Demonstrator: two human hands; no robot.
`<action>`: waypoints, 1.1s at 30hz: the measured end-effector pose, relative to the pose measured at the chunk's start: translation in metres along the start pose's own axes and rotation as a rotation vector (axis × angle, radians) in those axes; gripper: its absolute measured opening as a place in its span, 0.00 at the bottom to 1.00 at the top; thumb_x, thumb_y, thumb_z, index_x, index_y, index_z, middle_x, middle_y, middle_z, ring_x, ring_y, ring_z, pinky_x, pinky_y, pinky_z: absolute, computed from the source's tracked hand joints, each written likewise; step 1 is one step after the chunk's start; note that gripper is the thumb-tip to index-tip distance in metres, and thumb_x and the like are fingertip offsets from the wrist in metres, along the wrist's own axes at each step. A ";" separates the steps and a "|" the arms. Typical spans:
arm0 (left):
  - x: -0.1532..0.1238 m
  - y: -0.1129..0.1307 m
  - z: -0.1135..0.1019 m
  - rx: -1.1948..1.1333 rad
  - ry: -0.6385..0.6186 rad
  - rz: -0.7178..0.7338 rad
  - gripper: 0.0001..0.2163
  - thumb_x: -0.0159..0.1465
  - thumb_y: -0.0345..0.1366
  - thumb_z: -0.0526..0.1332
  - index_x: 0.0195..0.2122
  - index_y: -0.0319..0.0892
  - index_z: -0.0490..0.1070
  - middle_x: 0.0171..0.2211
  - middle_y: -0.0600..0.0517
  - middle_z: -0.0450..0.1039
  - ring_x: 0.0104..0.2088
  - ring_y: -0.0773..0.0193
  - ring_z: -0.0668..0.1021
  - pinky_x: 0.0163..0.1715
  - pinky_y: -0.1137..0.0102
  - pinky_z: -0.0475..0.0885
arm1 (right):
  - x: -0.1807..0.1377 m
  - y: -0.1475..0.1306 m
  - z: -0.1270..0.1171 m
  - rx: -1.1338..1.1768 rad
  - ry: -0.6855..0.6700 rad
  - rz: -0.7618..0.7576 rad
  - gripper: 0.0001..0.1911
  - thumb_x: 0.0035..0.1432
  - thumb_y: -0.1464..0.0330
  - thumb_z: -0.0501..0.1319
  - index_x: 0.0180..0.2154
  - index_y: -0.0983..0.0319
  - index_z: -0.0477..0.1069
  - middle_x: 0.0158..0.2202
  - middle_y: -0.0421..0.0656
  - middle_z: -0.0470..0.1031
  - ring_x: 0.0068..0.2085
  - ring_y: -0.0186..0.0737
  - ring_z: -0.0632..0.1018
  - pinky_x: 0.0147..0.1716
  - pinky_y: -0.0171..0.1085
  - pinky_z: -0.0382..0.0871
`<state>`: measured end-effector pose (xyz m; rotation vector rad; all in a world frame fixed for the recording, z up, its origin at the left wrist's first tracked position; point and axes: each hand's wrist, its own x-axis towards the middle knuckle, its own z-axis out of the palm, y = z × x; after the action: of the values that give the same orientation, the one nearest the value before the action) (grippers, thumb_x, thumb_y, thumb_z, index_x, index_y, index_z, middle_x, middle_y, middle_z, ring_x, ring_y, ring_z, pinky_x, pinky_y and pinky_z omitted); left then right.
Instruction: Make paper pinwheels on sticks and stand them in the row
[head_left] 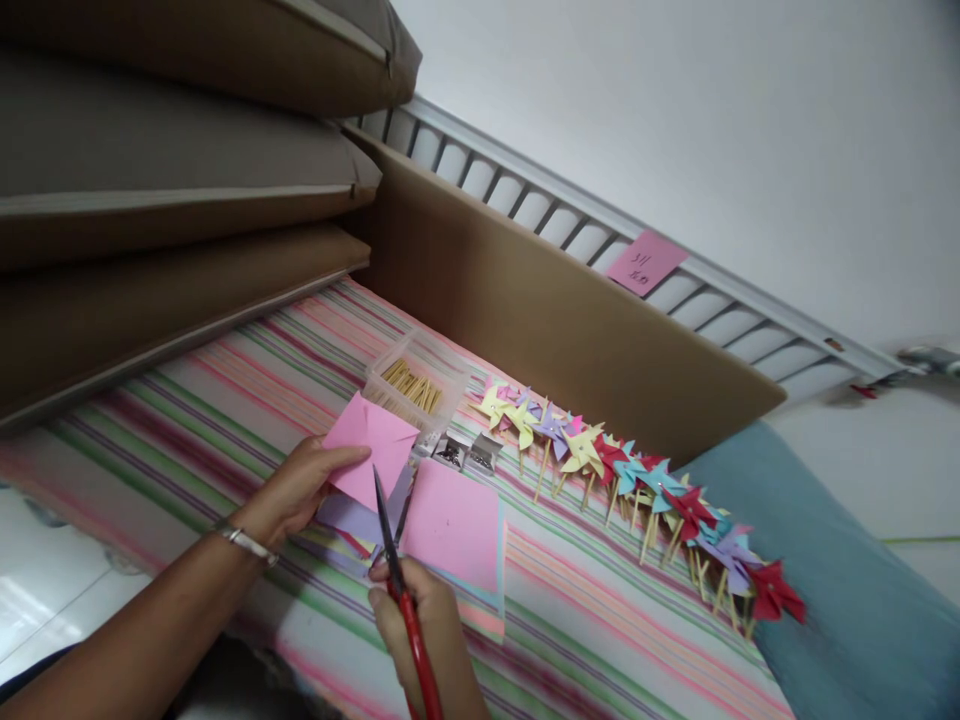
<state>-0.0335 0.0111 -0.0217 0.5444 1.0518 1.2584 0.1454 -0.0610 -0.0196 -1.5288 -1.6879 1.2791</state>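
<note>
The pink square [380, 432] is pinched between fingers of the left hand [304, 482], the scissors [409, 615] gripped by curled fingers of the right hand [442, 640]. Cuts are best stopped short of centre.

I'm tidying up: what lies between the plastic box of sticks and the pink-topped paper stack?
The head view shows at least two small containers there, between the plastic box and the paper stack; their contents are unclear.
</note>
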 end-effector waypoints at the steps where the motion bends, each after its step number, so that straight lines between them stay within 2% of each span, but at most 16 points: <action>1: 0.001 0.001 -0.001 0.004 0.008 0.004 0.07 0.48 0.34 0.69 0.27 0.36 0.77 0.22 0.49 0.78 0.21 0.64 0.77 0.19 0.75 0.69 | 0.000 0.002 0.000 -0.018 -0.002 0.011 0.07 0.50 0.70 0.60 0.32 0.65 0.74 0.21 0.37 0.64 0.23 0.32 0.63 0.24 0.30 0.60; 4: 0.004 0.006 -0.009 -0.006 0.053 0.038 0.07 0.48 0.33 0.68 0.27 0.36 0.77 0.22 0.48 0.78 0.22 0.62 0.78 0.21 0.73 0.70 | 0.001 0.010 -0.002 -0.050 0.018 0.008 0.08 0.47 0.75 0.58 0.31 0.64 0.74 0.20 0.36 0.65 0.22 0.32 0.64 0.23 0.30 0.59; 7: 0.005 0.013 -0.019 0.006 0.048 0.077 0.09 0.48 0.33 0.69 0.30 0.36 0.77 0.25 0.47 0.79 0.24 0.60 0.78 0.23 0.72 0.71 | 0.003 0.018 -0.008 0.032 0.106 0.009 0.10 0.50 0.71 0.58 0.36 0.64 0.73 0.22 0.37 0.67 0.21 0.32 0.66 0.20 0.30 0.60; 10: 0.000 0.014 -0.021 0.109 -0.130 0.001 0.11 0.47 0.33 0.69 0.32 0.35 0.78 0.27 0.45 0.80 0.25 0.59 0.78 0.23 0.73 0.70 | 0.007 0.022 -0.017 0.243 0.217 -0.023 0.19 0.54 0.63 0.60 0.47 0.62 0.65 0.27 0.39 0.70 0.23 0.35 0.70 0.19 0.31 0.62; 13: -0.008 0.006 -0.014 0.210 -0.368 -0.130 0.12 0.47 0.34 0.68 0.33 0.34 0.78 0.29 0.44 0.80 0.26 0.59 0.78 0.24 0.73 0.68 | 0.013 0.022 -0.026 0.411 0.336 -0.165 0.25 0.50 0.60 0.65 0.48 0.60 0.62 0.37 0.45 0.72 0.35 0.39 0.75 0.30 0.34 0.69; 14: -0.009 0.003 -0.011 0.239 -0.425 -0.162 0.12 0.47 0.34 0.68 0.33 0.35 0.79 0.29 0.44 0.80 0.26 0.59 0.78 0.25 0.73 0.68 | 0.013 0.022 -0.028 0.441 0.342 -0.184 0.25 0.49 0.60 0.65 0.48 0.59 0.62 0.38 0.45 0.72 0.35 0.38 0.75 0.32 0.35 0.70; 16: -0.011 -0.004 -0.004 0.299 -0.505 -0.209 0.12 0.47 0.33 0.68 0.33 0.35 0.79 0.30 0.46 0.80 0.27 0.60 0.78 0.27 0.73 0.68 | 0.013 0.020 -0.029 0.480 0.286 -0.173 0.23 0.50 0.61 0.64 0.47 0.59 0.62 0.35 0.41 0.72 0.28 0.34 0.74 0.28 0.34 0.69; 18: -0.011 -0.010 0.002 0.333 -0.557 -0.239 0.10 0.47 0.33 0.69 0.32 0.36 0.79 0.29 0.48 0.80 0.27 0.60 0.78 0.27 0.73 0.68 | 0.012 0.018 -0.029 0.484 0.216 -0.139 0.20 0.50 0.65 0.63 0.45 0.59 0.63 0.28 0.36 0.69 0.21 0.29 0.68 0.21 0.31 0.64; 20: -0.011 -0.015 0.008 0.309 -0.586 -0.251 0.09 0.49 0.33 0.68 0.32 0.36 0.79 0.28 0.49 0.80 0.27 0.61 0.78 0.28 0.73 0.68 | 0.010 0.014 -0.029 0.477 0.183 -0.119 0.17 0.50 0.68 0.62 0.43 0.59 0.64 0.24 0.33 0.66 0.18 0.27 0.63 0.17 0.28 0.59; 23: -0.011 -0.020 0.015 0.168 -0.515 -0.241 0.10 0.53 0.37 0.67 0.34 0.38 0.79 0.29 0.49 0.80 0.27 0.62 0.78 0.28 0.74 0.68 | 0.011 0.011 -0.028 0.546 0.225 -0.147 0.14 0.51 0.69 0.61 0.42 0.59 0.64 0.25 0.34 0.66 0.19 0.27 0.64 0.18 0.28 0.60; 27: -0.017 -0.032 0.029 -0.076 -0.343 -0.191 0.10 0.54 0.38 0.67 0.36 0.41 0.78 0.33 0.48 0.80 0.30 0.61 0.78 0.32 0.72 0.70 | 0.017 0.015 -0.026 0.654 0.432 -0.226 0.15 0.52 0.68 0.61 0.43 0.58 0.64 0.30 0.36 0.66 0.26 0.30 0.69 0.23 0.29 0.66; 30: -0.026 -0.043 0.043 -0.087 -0.343 -0.127 0.11 0.53 0.37 0.68 0.37 0.40 0.78 0.37 0.47 0.80 0.36 0.58 0.78 0.39 0.69 0.70 | 0.021 0.022 -0.022 0.616 0.484 -0.234 0.16 0.52 0.67 0.61 0.44 0.58 0.64 0.33 0.37 0.68 0.28 0.32 0.71 0.24 0.31 0.67; 33: -0.028 -0.048 0.049 -0.021 -0.283 -0.072 0.13 0.52 0.36 0.68 0.39 0.38 0.77 0.35 0.46 0.80 0.37 0.56 0.78 0.40 0.67 0.70 | 0.023 0.028 -0.016 0.538 0.461 -0.205 0.18 0.52 0.65 0.61 0.46 0.59 0.63 0.32 0.38 0.67 0.26 0.32 0.71 0.24 0.32 0.68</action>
<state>0.0345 -0.0186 -0.0294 0.6421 0.8130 1.0910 0.1672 -0.0369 -0.0420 -1.1734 -1.0632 1.0556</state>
